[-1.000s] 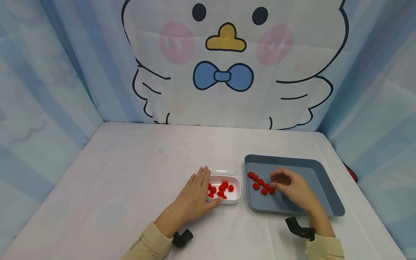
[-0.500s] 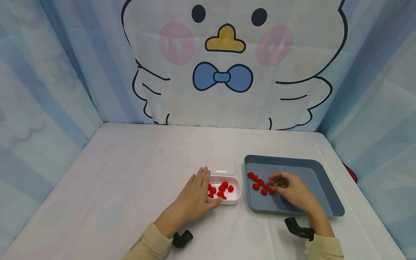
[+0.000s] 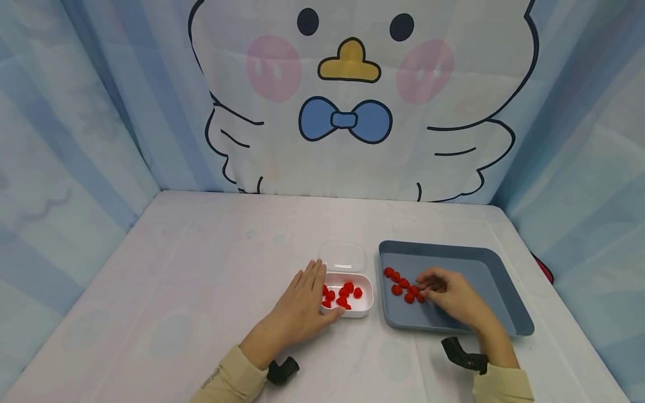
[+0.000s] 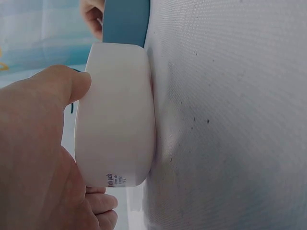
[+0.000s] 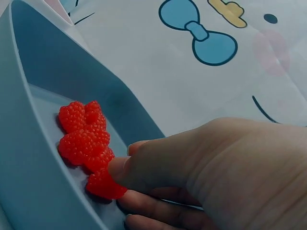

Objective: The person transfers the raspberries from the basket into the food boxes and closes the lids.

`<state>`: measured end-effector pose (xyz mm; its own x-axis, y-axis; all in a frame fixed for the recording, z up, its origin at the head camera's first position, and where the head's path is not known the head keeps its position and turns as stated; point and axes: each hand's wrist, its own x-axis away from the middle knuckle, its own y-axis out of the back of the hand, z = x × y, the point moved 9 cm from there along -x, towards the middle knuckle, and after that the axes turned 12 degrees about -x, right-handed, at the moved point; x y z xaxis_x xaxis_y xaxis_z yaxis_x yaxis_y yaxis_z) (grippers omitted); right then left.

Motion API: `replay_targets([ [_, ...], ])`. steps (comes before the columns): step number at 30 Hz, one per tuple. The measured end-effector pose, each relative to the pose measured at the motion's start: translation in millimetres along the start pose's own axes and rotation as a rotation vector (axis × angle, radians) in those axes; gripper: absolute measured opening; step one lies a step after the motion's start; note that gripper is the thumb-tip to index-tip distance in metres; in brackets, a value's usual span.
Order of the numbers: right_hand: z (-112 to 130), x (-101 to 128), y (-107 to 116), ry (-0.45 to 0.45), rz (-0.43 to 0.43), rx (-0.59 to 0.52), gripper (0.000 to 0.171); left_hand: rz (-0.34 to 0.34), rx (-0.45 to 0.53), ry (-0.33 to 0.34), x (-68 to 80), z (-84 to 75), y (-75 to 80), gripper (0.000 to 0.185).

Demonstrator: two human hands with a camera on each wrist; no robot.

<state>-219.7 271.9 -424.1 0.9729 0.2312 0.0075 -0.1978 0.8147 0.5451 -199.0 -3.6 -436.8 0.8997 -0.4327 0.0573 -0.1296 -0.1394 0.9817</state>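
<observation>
My left hand (image 3: pixel 297 313) lies along the left side of a small white plastic box (image 3: pixel 367 305), fingers straight, thumb resting on its near rim. Red raspberries (image 3: pixel 349 287) sit inside; the hand hides the box's left edge. In the left wrist view, the thumb touches the rim of the white box (image 4: pixel 117 115). Over the blue-grey tray (image 3: pixel 453 254), my right hand (image 3: pixel 458 296) pinches a raspberry (image 5: pixel 103 186) between thumb and fingers at the near end of a cluster. Several other raspberries (image 3: pixel 397 290) lie beside it on the tray's left part.
A clear plastic lid (image 3: pixel 342 256) lies just behind the white box. The tray's raised wall (image 5: pixel 72 48) stands around the raspberries. Cloth with a printed cartoon figure (image 3: pixel 347 120) hangs behind the table, and blue curtains (image 3: pixel 579 224) flank it.
My right hand has shifted slightly left and down, its thumb and fingers coming onto the nearest raspberry. The left hand and the white box have stayed in place.
</observation>
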Motion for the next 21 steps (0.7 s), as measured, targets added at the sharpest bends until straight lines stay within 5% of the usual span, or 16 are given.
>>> replay_targets([
  [21,2.1,-0.4,-8.3,-0.045,0.028,0.059,0.022,-0.009,-0.006,0.006,-0.3,-0.6,-2.2,0.096],
])
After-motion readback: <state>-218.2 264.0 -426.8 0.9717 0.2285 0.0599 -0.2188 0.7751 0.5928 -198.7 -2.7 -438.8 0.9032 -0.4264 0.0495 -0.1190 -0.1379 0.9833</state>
